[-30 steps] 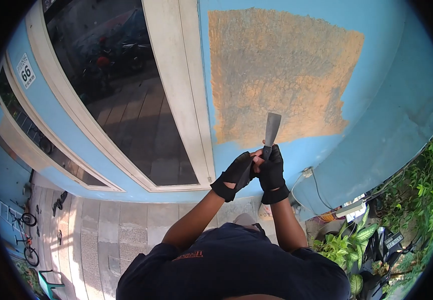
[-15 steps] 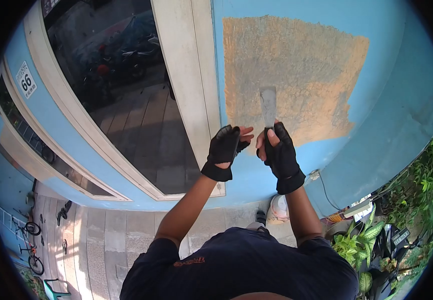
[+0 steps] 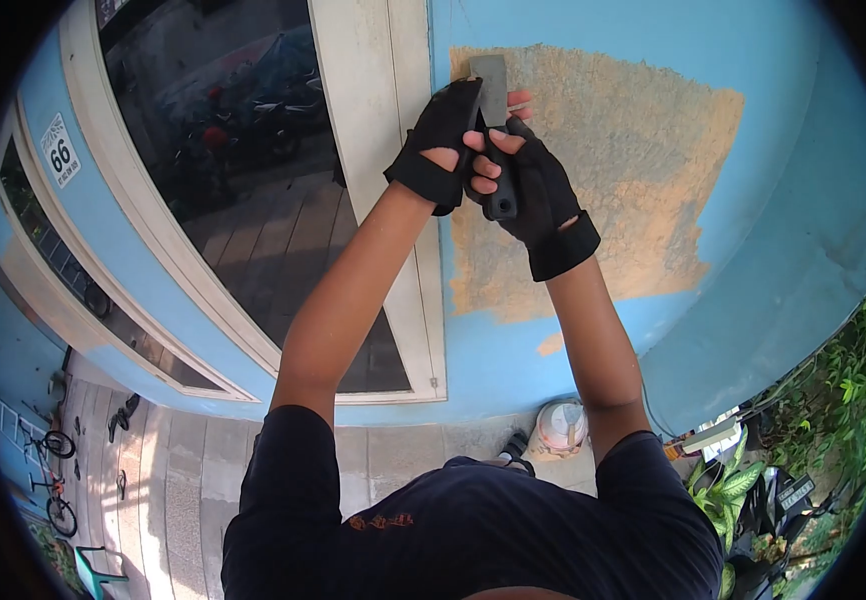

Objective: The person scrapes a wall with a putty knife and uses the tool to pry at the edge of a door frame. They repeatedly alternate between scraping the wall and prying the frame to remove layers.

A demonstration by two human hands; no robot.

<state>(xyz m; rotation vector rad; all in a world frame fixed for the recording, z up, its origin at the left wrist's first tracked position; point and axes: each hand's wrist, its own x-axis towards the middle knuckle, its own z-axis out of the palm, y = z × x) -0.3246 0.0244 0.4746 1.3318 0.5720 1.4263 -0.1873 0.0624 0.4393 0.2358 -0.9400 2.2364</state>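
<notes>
A putty knife with a grey blade and black handle points upward in front of the wall. My right hand, in a black fingerless glove, is closed around its handle. My left hand, gloved the same way, is beside the blade near the white door frame. Its fingers stretch out behind the blade, their tips showing past the right edge, while its palm is mostly hidden. Behind both hands is a rough grey and orange-tan patch on the light blue wall.
At the left stands a dark glass door in a white frame. A white bucket is on the paved floor by a foot. Leafy plants and a motorcycle are at right, a bicycle far left.
Both hands have moved up and left with the putty knife, toward the patch's upper left corner. My left hand has come right up to the blade, its fingers now behind it.
</notes>
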